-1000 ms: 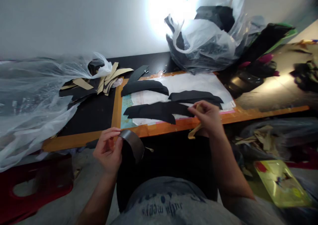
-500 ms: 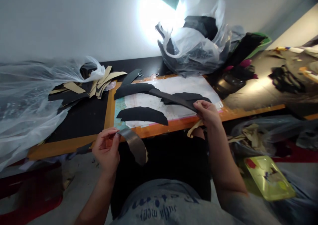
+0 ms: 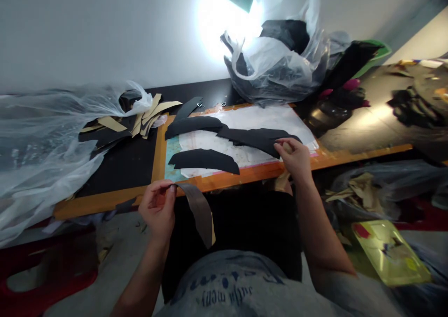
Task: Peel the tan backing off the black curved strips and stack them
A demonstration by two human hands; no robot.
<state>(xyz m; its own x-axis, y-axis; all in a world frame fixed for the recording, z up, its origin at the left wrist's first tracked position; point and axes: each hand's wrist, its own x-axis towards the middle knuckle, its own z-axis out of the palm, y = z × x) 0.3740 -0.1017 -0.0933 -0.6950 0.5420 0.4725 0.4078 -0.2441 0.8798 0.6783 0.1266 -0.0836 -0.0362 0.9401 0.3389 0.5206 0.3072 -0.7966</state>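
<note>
"Black strip (image 3: 250,141), quantity one. Location?"

"On the table (image 3: 129,168), slantwise across a white sheet (image 3: 268,116), partly overlying a second black piece (image 3: 285,134). Its near right end was in the right hand (image 3: 293,156)."

"Condition of that grip?"

"Pinched, thumb against fingers, on the strip's end. A tan patch showed within the hand and a tan strip (image 3: 281,182) hung below it; whether these were one item could not be told."

"And the left hand (image 3: 159,205)?"

"Grip closed, thumb and fingertips on the upper end of one grey-brown strip (image 3: 198,203). That item drooped near the table's front edge, over the lap (image 3: 252,223), with a pale tan edge at its lower end."

"Other pieces on the sheet?"

"Two, black, curved: upper-left piece (image 3: 192,123) and lower-left piece (image 3: 205,162), the latter nearer the person and apart from the others."

"Surroundings?"

"Behind: one dark grey-green strip (image 3: 188,108), two small metal fittings (image 3: 200,105). Left: tan and black scraps (image 3: 140,123), heaped beside clear plastic sheeting (image 3: 52,144). Rear right: one clear plastic bag (image 3: 276,74), black pieces inside. Table border: orange-brown tape (image 3: 224,182). Lower right, below table level: one yellow tray (image 3: 381,272)."
</note>
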